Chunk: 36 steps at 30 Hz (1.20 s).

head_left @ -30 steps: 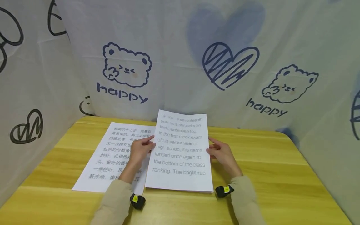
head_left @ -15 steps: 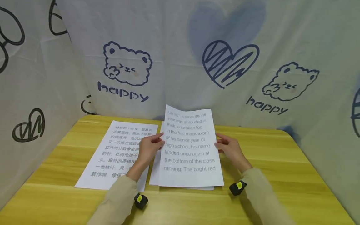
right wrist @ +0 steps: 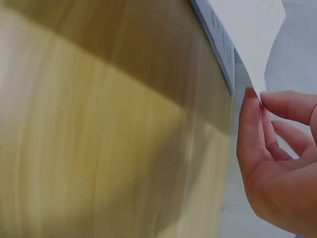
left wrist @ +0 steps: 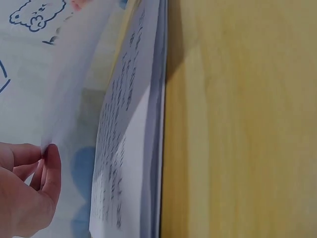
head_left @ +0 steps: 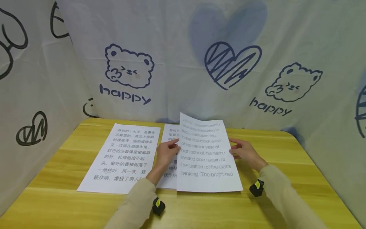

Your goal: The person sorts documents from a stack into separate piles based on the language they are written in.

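Both hands hold up a sheet of paper (head_left: 207, 152) printed with English text, one at each side edge. My left hand (head_left: 167, 153) pinches its left edge between thumb and fingers; in the left wrist view that hand (left wrist: 29, 188) grips the thin sheet above a paper stack (left wrist: 131, 124). My right hand (head_left: 246, 153) pinches the right edge, and the right wrist view shows its thumb and finger (right wrist: 251, 114) meeting on the paper. Beneath and left of the raised sheet lies the stack with Chinese text (head_left: 168, 183), partly covered by it.
Another sheet with Chinese text (head_left: 120, 159) lies flat on the left of the yellow wood-grain table (head_left: 286, 178). A white cloth with bear and heart drawings (head_left: 171, 63) hangs behind and at the sides. Each wrist carries a small black camera (head_left: 256, 187).
Both hands have carried the English sheet to the right. The stack with Chinese text, hidden beneath it earlier, now shows on the left. The leftmost sheet is no longer covered as much by my arm.
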Motion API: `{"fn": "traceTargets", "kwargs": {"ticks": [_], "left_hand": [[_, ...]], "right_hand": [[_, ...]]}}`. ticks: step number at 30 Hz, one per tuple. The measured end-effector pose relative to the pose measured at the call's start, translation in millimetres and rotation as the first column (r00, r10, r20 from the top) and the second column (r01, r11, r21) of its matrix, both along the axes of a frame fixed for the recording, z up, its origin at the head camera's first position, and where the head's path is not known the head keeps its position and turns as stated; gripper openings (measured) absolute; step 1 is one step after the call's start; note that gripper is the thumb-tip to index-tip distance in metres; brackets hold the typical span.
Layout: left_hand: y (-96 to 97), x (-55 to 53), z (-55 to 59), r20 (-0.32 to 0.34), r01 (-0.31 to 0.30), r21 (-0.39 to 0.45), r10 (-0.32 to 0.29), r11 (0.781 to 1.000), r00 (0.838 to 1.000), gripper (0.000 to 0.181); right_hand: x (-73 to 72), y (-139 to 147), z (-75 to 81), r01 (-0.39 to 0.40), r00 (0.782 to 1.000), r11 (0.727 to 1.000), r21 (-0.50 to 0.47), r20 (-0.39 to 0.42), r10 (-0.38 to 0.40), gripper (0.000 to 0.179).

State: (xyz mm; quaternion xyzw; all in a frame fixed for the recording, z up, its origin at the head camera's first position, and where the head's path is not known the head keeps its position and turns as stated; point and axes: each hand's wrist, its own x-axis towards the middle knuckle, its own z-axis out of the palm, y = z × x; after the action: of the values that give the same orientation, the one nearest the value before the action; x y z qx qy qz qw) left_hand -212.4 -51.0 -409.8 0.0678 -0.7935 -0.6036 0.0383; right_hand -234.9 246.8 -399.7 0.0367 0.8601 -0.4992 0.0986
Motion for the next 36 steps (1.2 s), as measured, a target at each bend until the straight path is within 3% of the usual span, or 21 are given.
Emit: {"fn": "traceTargets", "kwargs": {"ticks": [4, 8, 13, 20, 26, 30, 36], "left_hand": [[16.9, -0.5, -1.6, 0.019, -0.006, 0.024, 0.005, 1.0, 1.0, 0.037], [33.5, -2.2, -2.8, 0.052, -0.012, 0.065, 0.009, 0.998, 0.999, 0.037], [50.8, -5.3, -5.6, 0.072, -0.011, 0.103, 0.003, 0.995, 0.997, 0.036], [72.0, -6.2, -9.1, 0.103, 0.001, 0.171, -0.019, 0.985, 0.994, 0.035], [90.7, -4.0, -11.9, 0.097, 0.034, 0.139, -0.048, 0.99, 0.994, 0.035], [104.8, -1.8, -12.6, 0.09, 0.067, 0.098, -0.076, 0.993, 0.993, 0.036], [124.7, -0.9, -11.4, 0.077, 0.072, -0.01, -0.071, 0.997, 0.995, 0.035]], "right_hand": [[-2.9, 20, -3.7, 0.049, 0.998, 0.999, 0.017, 0.047, -0.05, 0.063], [-4.5, 40, -4.4, 0.07, 0.996, 0.997, -0.042, 0.066, -0.068, 0.064], [-1.9, 60, -0.9, 0.041, 0.996, 0.988, -0.147, 0.08, -0.029, 0.062], [1.2, 94, 3.3, -0.056, 0.994, 0.978, -0.201, 0.081, 0.074, 0.063], [2.4, 122, 3.8, -0.091, 0.989, 0.978, -0.19, 0.101, 0.112, 0.066], [5.4, 133, 3.7, -0.069, 0.99, 0.986, -0.149, 0.111, 0.086, 0.067], [7.5, 142, 6.4, -0.033, 0.992, 0.999, -0.033, 0.117, 0.037, 0.066]]}}
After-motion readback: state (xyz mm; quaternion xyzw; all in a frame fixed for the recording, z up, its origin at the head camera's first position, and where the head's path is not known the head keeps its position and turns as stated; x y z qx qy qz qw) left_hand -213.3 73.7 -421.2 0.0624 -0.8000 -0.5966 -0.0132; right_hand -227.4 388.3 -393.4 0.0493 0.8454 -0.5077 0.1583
